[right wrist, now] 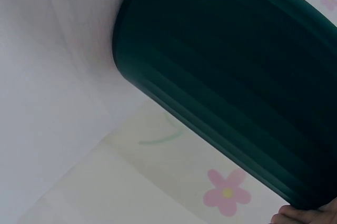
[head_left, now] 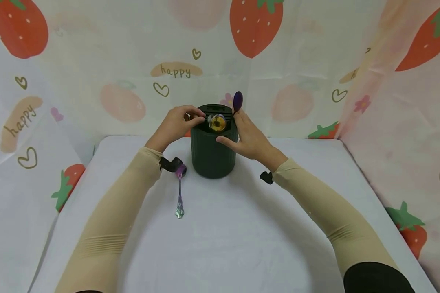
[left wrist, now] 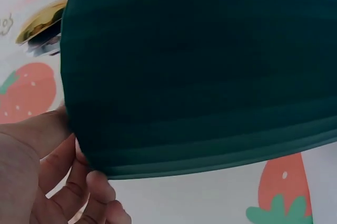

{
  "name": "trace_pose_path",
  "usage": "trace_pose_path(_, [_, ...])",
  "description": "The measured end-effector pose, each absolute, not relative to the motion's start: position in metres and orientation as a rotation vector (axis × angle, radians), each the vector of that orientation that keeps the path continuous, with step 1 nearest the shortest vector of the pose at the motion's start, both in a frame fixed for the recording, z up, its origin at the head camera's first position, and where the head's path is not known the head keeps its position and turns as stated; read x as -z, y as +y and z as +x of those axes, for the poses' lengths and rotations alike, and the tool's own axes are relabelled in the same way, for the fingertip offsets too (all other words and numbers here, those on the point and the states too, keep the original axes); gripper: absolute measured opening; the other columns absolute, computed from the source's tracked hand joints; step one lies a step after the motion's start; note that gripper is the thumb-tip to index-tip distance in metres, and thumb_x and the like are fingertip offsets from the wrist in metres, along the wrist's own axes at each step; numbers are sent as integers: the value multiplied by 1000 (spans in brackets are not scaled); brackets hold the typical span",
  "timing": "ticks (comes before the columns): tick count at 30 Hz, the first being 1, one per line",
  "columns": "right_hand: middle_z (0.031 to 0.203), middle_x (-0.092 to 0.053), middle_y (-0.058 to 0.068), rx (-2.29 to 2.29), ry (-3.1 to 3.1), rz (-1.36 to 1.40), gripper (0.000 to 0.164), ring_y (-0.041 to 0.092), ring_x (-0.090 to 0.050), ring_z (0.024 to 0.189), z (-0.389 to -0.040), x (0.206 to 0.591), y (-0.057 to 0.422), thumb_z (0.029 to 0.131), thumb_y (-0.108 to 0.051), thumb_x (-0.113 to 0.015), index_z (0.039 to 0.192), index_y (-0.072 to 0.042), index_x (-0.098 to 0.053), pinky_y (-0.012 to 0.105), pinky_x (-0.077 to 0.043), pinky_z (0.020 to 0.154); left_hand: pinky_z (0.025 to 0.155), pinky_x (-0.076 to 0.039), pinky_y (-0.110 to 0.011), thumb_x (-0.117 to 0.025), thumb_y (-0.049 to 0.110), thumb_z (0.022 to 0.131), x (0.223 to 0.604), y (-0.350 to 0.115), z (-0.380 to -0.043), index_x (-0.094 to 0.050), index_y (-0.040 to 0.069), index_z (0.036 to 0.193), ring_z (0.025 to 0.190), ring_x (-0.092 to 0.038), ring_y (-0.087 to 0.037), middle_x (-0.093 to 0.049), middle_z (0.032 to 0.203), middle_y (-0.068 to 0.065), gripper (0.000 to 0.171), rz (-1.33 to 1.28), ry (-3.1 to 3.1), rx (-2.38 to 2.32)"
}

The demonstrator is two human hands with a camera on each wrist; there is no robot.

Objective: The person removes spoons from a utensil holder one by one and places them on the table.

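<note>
A dark green ribbed utensil holder stands upright on the white table. A spoon's shiny gold bowl shows at its top opening. On its right rim a purple spoon points bowl up, beside the right fingers. My left hand grips the left rim with bent fingers, its thumb close to the gold bowl; in the left wrist view its fingers curl at the rim's edge. My right hand holds the right side, thumb across the front. The right wrist view shows mostly the holder's wall.
Left of the holder, another spoon with an ornate iridescent handle lies on the white table; its purple bowl is partly behind the left wrist's black camera. A strawberry-printed curtain surrounds the table at the back and sides.
</note>
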State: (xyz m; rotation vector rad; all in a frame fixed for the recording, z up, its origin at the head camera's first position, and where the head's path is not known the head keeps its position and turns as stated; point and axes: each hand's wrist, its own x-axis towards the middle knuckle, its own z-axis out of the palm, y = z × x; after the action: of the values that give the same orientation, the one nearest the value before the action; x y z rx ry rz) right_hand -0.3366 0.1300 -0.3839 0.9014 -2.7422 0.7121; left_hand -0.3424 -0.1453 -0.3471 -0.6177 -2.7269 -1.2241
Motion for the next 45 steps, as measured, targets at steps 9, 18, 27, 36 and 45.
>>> trace_pose_path(9, [180, 5, 8, -700, -2756, 894, 113, 25, -8, 166, -336, 386, 129, 100, -78, -52, 172, -12, 5, 49, -24, 130, 76, -43, -39, -73, 31, 105, 353, -138, -346, -78, 15, 121, 82, -51, -26, -62, 101, -6, 24, -623, -2719, 1275])
trace_pose_path(18, [180, 5, 9, -676, -2779, 871, 114, 25, -7, 166, -334, 384, 129, 100, -78, -52, 171, -9, 5, 48, -23, 130, 77, -46, -38, -75, 29, 104, 357, -134, -345, -80, 13, 119, 86, -53, -25, -62, 107, -9, 23, -602, -2672, 1309])
trace_pose_path(27, [180, 7, 7, -693, -2769, 876, 114, 24, -7, 166, -334, 385, 129, 99, -78, -52, 172, -13, 7, 48, -23, 130, 96, -53, -47, -74, 28, 104, 357, -135, -344, -80, 9, 121, 110, -63, -29, -68, 127, -11, 26, -574, -2663, 1387])
trace_pose_path(36, [180, 6, 8, -686, -2756, 881, 114, 24, -7, 166, -335, 385, 129, 99, -78, -53, 172, -12, 6, 48, -22, 130, 88, -48, -37, -73, 32, 105, 353, -138, -340, -81, 9, 120, 102, -59, -23, -72, 129, -10, 28, -550, -2587, 1429])
trace_pose_path(45, [180, 2, 11, -708, -2743, 894, 116, 25, -8, 166, -336, 385, 129, 99, -79, -52, 172, -13, 8, 48, -23, 130, 77, -50, -32, -72, 38, 105, 332, -146, -329, -79, 11, 124, 93, -62, -22, -73, 126, -7, 34, -519, -2525, 1470])
